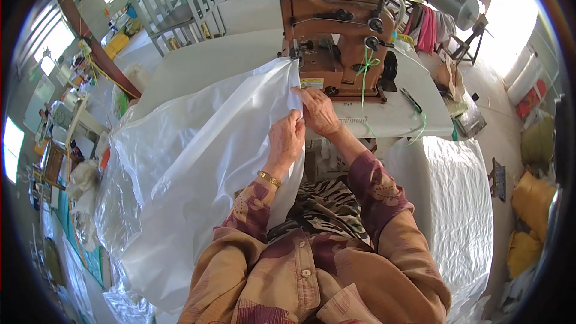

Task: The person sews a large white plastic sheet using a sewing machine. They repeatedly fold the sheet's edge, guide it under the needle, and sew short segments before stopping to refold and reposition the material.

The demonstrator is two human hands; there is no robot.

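Note:
A brown sewing machine [339, 36] stands on a pale table. A large white sheet of woven plastic [198, 144] runs from under its needle area down to the left, over the table edge and past my lap. My left hand [286, 138] pinches the edge of the sheet between thumb and fingers. Just above and to the right, my right hand [318, 111] grips the same edge, closer to the needle. Both hands are closed on the folded border, and the sheet is drawn taut up to the machine.
Thread snips [411, 101] with a green cord lie on the table [204, 54] at the right. A tall stack of white sheets [453, 204] stands beside my right arm. A grey metal chair [171, 15] is behind the table, and yellow sacks [531, 204] lie at the far right.

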